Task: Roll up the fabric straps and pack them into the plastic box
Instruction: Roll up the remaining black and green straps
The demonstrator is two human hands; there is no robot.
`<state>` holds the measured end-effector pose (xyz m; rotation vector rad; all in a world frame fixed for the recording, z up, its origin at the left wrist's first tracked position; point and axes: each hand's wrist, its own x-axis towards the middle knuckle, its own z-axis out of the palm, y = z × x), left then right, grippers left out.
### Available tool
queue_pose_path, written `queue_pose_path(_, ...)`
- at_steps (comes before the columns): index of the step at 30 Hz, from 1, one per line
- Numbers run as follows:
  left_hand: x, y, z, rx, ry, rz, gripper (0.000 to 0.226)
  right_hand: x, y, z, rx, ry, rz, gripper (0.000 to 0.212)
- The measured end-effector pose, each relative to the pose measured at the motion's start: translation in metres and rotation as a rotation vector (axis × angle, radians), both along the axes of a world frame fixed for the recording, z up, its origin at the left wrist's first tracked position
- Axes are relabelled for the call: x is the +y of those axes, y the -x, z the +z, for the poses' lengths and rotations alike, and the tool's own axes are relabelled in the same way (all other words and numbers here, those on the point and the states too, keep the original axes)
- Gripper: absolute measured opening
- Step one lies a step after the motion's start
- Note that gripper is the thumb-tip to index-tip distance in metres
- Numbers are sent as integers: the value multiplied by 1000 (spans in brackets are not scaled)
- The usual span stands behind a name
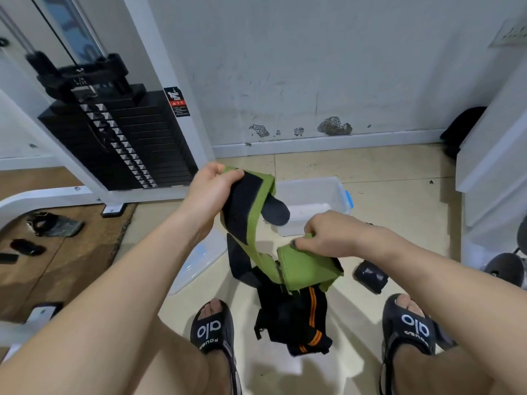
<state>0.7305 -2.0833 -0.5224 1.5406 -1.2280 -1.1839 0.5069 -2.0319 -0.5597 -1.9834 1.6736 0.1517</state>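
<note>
- Nearest my view: two bare knees and black slides (pixel 212 329), each strap printed "alo" in white; the smaller word beneath is too warped for me to read.
- Left hand (pixel 209 189): fingers curled round the upper end of the green strap (pixel 251 223), which carries a black hook-and-loop face.
- Right hand (pixel 328 238): fingers pinching the lower end, already folded into a flat green wad.
- Plastic box (pixel 313 201): open on the floor just beyond both hands, blue latch on its right side.
- Black strap with orange stripes (pixel 296 317): loose on the floor between my feet, not yet rolled.
- Risk, as I judge it: the slack middle span may twist, or the hook-and-loop may snag the pile below, leaving a loose roll.
- Weight stack (pixel 122 143): red-and-black warning label, text illegible.
</note>
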Motion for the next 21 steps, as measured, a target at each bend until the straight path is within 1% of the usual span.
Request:
queue_pose_path(3, 2, 7, 2, -4, -4, -55, 18, -6, 7, 13, 46, 72, -33, 44)
queue_pose_path(6, 5, 14, 5, -9, 5, -96, 26, -9, 14, 23, 29, 156, -96, 48)
queue_pose_path(9, 9, 18, 9, 0, 29, -100, 32, -8, 15, 33, -125, 171, -169, 48)
queue_pose_path(12, 10, 21, 13, 54, 45, -80, 30, 0, 12, 42, -361, 55, -232, 38)
queue_pose_path(13, 10, 22, 14, 71, 50, -74, 29, 3, 9, 45, -430, 10, -258, 43)
queue_pose_path(14, 10, 24, 15, 84, 55, -69, 28, 4, 6, 46, -472, -27, -280, 55)
queue_pose_path(15, 11, 26, 16, 95, 58, -66, 28, 6, 3, 47, -486, -49, -298, 68)
queue_pose_path(16, 12, 28, 17, 107, 56, -66, 27, 6, 0, 46, -490, -58, -302, 74)
queue_pose_path(18, 13, 32, 20, 144, 44, -85, 25, 8, -4, 41, -534, -47, -262, 70)
queue_pose_path(21, 15, 34, 23, 203, -11, -115, 21, 9, -4, 33, -698, -41, -199, 51)
